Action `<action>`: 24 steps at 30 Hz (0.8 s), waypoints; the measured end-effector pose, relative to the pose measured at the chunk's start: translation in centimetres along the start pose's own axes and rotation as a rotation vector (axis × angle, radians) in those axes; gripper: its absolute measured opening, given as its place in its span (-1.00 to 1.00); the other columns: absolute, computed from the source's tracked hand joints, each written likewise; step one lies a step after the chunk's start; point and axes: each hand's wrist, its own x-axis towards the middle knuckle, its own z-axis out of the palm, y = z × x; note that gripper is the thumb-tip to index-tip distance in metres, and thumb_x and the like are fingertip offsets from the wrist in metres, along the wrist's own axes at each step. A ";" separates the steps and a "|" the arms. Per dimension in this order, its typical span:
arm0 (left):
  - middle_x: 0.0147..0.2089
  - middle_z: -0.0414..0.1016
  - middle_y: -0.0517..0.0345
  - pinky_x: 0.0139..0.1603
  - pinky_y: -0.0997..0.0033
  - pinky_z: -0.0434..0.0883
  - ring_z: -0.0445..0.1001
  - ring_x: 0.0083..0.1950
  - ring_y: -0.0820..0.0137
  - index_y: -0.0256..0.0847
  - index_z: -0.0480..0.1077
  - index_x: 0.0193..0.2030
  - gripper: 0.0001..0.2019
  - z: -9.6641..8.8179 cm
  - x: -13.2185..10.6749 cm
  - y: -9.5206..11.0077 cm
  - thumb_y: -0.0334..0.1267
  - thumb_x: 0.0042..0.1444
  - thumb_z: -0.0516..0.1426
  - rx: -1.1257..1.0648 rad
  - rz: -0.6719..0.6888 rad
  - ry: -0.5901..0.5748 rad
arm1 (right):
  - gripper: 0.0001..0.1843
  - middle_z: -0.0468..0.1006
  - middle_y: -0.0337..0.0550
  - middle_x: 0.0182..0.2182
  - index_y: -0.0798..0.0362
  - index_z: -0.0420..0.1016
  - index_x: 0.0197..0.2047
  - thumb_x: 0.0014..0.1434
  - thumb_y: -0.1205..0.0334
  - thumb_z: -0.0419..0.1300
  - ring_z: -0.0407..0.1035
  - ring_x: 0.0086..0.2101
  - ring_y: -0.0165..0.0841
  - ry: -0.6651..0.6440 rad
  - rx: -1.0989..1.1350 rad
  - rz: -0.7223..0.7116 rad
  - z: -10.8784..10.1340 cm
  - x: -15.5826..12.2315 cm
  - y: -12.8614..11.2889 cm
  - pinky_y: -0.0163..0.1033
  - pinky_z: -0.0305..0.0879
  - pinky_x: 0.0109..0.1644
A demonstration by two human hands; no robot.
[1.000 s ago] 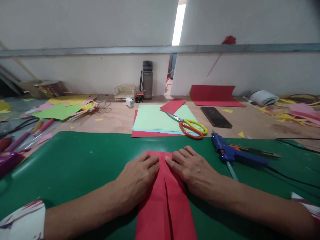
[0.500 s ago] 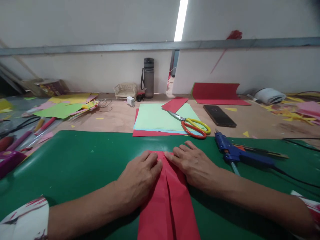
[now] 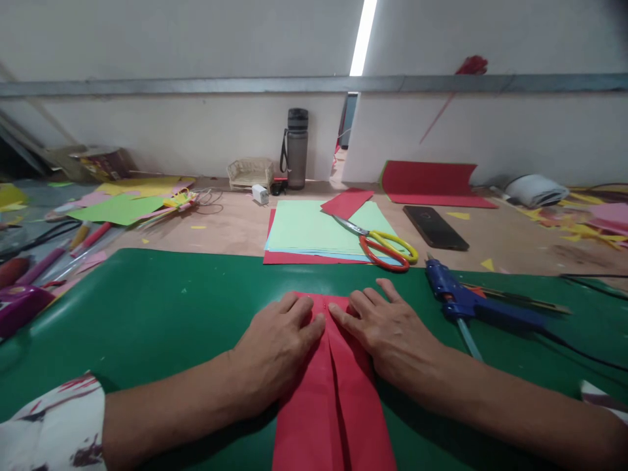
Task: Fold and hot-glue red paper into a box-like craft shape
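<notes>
A red sheet of paper (image 3: 333, 405) lies on the green mat (image 3: 161, 314), its two long sides folded in to meet along a centre seam. My left hand (image 3: 279, 343) lies flat on the left flap near the far end, fingers stretched out. My right hand (image 3: 387, 330) presses flat on the right flap, fingers spread. The fingertips of both hands nearly meet at the seam. Neither hand holds anything.
A blue glue gun (image 3: 471, 304) with its cord lies right of my right hand. Scissors (image 3: 385, 245) rest on a stack of coloured paper (image 3: 309, 229) beyond the mat. A black phone (image 3: 434, 227), a grey bottle (image 3: 297, 149), pens (image 3: 44, 261) and paper scraps lie around.
Both hands stay pressed on the folded red paper; the fingers have shifted slightly along the seam. The view has drifted a little.
</notes>
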 end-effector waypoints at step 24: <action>-0.45 0.36 0.07 -0.62 0.33 0.31 0.34 -0.49 0.29 -0.34 0.30 -0.13 -0.82 -1.2 1.0 0.3 -0.39 0.18 -0.06 0.281 0.326 0.120 | -0.70 0.33 -0.15 -0.45 -0.02 0.46 -0.21 0.13 0.46 -0.02 0.09 -0.43 -0.33 0.050 0.261 0.088 0.5 0.3 1.3 -0.23 -0.06 -0.30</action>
